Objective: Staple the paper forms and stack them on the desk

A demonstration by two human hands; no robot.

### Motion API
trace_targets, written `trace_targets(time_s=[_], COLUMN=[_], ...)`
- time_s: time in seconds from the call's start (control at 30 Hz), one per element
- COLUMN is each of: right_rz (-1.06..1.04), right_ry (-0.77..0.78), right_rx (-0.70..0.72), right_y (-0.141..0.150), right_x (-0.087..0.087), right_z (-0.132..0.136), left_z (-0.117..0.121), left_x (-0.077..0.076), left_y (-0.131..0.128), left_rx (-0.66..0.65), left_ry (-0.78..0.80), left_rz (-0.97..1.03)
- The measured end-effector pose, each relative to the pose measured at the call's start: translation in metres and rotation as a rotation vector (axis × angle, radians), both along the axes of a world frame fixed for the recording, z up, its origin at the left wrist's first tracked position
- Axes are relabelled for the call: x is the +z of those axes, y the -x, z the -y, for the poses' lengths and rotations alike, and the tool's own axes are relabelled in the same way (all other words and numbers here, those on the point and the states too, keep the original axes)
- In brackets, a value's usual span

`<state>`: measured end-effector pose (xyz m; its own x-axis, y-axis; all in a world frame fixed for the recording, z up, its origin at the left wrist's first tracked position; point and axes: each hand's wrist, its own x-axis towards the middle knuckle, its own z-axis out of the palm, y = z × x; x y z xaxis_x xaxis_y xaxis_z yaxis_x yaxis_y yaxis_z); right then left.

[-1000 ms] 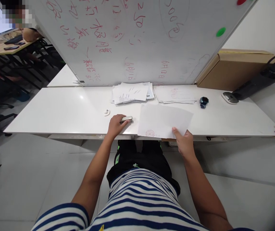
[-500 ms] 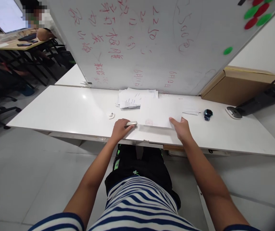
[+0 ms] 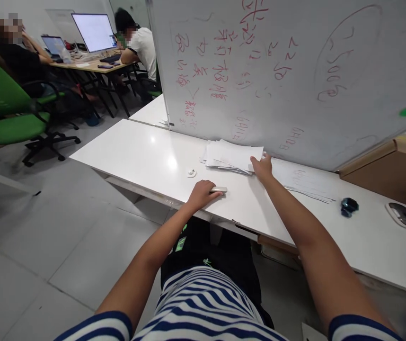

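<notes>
My left hand [image 3: 203,194] rests on the white table near its front edge, fingers closed round a small pale bar-shaped tool [image 3: 219,190] whose kind I cannot make out. My right hand [image 3: 262,166] is farther back, thumb on top, pinching the right end of a white paper sheet [image 3: 240,154]. That sheet lies over an untidy paper stack [image 3: 220,166] by the whiteboard. More papers [image 3: 304,182] lie to the right, partly behind my right forearm. A small white curled item [image 3: 191,173] sits left of the stack.
The whiteboard [image 3: 224,85] stands along the table's back edge. At right are a dark watch-like object [image 3: 349,207], a computer mouse [image 3: 401,215] and a cardboard box [image 3: 383,166]. Two people sit beyond at a desk [image 3: 89,66]; a green chair [image 3: 14,128] stands at left.
My right hand has carried the sheet from the table's front over to the stack at the back. The left hand keeps its hold on the pale tool. The view has swung left.
</notes>
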<state>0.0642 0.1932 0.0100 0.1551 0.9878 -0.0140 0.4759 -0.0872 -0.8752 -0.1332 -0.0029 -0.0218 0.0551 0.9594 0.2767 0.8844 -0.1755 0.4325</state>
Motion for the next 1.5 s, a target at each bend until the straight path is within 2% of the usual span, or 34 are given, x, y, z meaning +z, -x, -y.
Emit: trace_targets(time_s=[0.13, 0.2, 0.33, 0.4, 0.53, 0.67, 0.97, 1.2, 1.33, 1.5], right_rz=[0.328, 0.474, 0.651, 0.694, 0.698, 0.714, 0.711, 0.614, 0.507, 0.472], right_ry=[-0.207, -0.235, -0.184, -0.110, 0.058, 0.022, -0.056, -0.142, -0.178, -0.293], right_rx=[0.088, 0.087, 0.006, -0.055, -0.105, -0.115, -0.186, -0.244, -0.226, -0.002], right_y=[-0.032, -0.054, -0.105, -0.126, -0.148, -0.148, -0.144, -0.136, -0.127, -0.109], right_x=[-0.010, -0.016, -0.032, -0.042, -0.058, -0.063, -0.062, -0.046, -0.031, -0.015], right_z=[0.011, 0.014, 0.017, 0.017, 0.019, 0.023, 0.026, 0.040, 0.071, 0.145], left_z=[-0.001, -0.002, -0.003, -0.002, -0.001, 0.000, -0.001, -0.001, 0.000, 0.000], left_x=[-0.003, -0.005, -0.006, -0.005, -0.001, 0.000, -0.001, 0.001, 0.000, -0.003], left_y=[0.001, 0.002, 0.002, 0.001, 0.000, 0.000, 0.000, 0.000, 0.001, 0.003], left_rx=[-0.003, -0.009, -0.008, -0.005, -0.006, -0.002, 0.014, 0.031, 0.139, 0.281], left_ry=[-0.005, -0.016, -0.030, -0.023, -0.001, 0.011, 0.029, 0.021, -0.033, -0.110], left_rz=[0.013, 0.014, 0.017, 0.021, 0.033, 0.037, 0.040, 0.034, 0.030, 0.041])
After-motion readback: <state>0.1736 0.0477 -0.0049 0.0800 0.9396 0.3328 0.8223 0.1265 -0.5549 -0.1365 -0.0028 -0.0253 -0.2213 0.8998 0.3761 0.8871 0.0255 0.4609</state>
